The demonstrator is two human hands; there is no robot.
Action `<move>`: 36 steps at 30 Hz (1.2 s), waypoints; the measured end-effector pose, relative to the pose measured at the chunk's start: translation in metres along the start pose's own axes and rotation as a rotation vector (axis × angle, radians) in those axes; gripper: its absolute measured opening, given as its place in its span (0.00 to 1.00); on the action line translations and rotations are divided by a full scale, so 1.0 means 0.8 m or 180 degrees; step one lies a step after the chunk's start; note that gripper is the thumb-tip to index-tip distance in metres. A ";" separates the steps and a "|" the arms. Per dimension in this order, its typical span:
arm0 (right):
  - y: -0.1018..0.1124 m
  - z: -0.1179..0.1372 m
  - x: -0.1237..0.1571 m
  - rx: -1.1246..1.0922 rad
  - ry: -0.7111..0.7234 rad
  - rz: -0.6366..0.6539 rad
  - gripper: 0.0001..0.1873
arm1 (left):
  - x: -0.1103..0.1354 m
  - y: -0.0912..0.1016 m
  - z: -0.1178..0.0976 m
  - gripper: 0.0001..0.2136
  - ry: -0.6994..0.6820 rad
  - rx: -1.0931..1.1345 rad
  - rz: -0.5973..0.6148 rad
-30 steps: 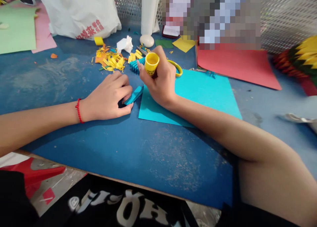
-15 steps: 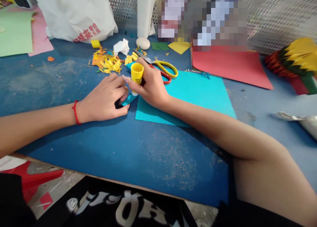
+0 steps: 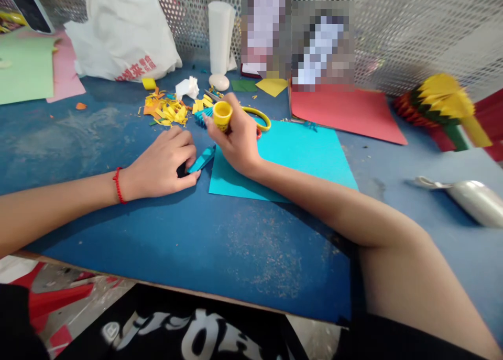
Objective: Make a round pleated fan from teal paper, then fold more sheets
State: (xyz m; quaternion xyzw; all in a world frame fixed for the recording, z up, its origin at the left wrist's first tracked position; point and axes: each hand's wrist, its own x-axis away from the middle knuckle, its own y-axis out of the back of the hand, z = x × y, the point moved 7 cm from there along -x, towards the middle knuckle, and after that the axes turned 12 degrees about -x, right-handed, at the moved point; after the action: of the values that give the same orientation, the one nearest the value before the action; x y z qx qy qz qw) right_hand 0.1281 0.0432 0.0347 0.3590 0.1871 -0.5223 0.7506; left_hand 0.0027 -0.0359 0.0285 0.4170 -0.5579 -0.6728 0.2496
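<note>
My right hand (image 3: 239, 134) is closed around a yellow glue stick (image 3: 222, 115), its base facing up toward me. Its lower end is hidden behind my fingers. My left hand (image 3: 167, 163) rests on the table, with a small turquoise paper strip (image 3: 203, 159) pinched at its near end between thumb and finger. Partly under my right wrist lies a larger turquoise paper sheet (image 3: 291, 155). Scissors (image 3: 268, 122) with yellow and red handles lie beyond my right hand, which covers part of them. Small turquoise folded pieces (image 3: 202, 118) sit just left of the glue stick.
Yellow and orange paper scraps (image 3: 168, 111) lie beyond my left hand. Farther back are a white bag (image 3: 126, 35), a white tube (image 3: 220, 37) and red paper (image 3: 346, 108). On the right stand a yellow folded-paper piece (image 3: 446, 98) and a silvery object with a loop (image 3: 473, 200).
My right hand has lifted the glue stick off the turquoise strip and away to the right. More of the strip now shows. My left hand keeps its hold; the camera view has shifted slightly.
</note>
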 end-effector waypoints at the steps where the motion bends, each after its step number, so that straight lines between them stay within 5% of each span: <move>1: 0.008 0.001 0.001 -0.0151 0.0029 -0.0241 0.10 | 0.000 0.001 0.000 0.10 -0.0001 0.0012 -0.0002; 5: 0.021 0.005 0.008 -0.0547 0.0139 -0.0706 0.15 | 0.001 0.003 0.000 0.11 -0.0027 0.0098 -0.0007; 11: -0.011 0.006 0.008 -0.0438 0.0053 0.0332 0.13 | 0.002 0.003 0.005 0.10 0.0029 0.0255 -0.0047; 15: -0.019 0.008 0.006 -0.0519 0.0201 0.0622 0.12 | 0.001 0.004 0.008 0.10 0.0011 0.0260 -0.0106; 27: -0.025 0.007 0.005 -0.0855 0.0032 0.0627 0.15 | -0.008 0.005 0.044 0.13 -0.0382 0.0693 -0.0045; 36: -0.028 -0.015 0.005 -0.1463 -0.0560 0.0446 0.25 | -0.014 0.000 0.085 0.18 -0.0346 0.1262 0.0228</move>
State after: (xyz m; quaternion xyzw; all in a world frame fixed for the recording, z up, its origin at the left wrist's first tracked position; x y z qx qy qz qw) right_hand 0.1100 0.0449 0.0164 0.1442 0.2095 -0.4419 0.8602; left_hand -0.0487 0.0101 0.0337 0.4010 -0.7064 -0.5620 0.1559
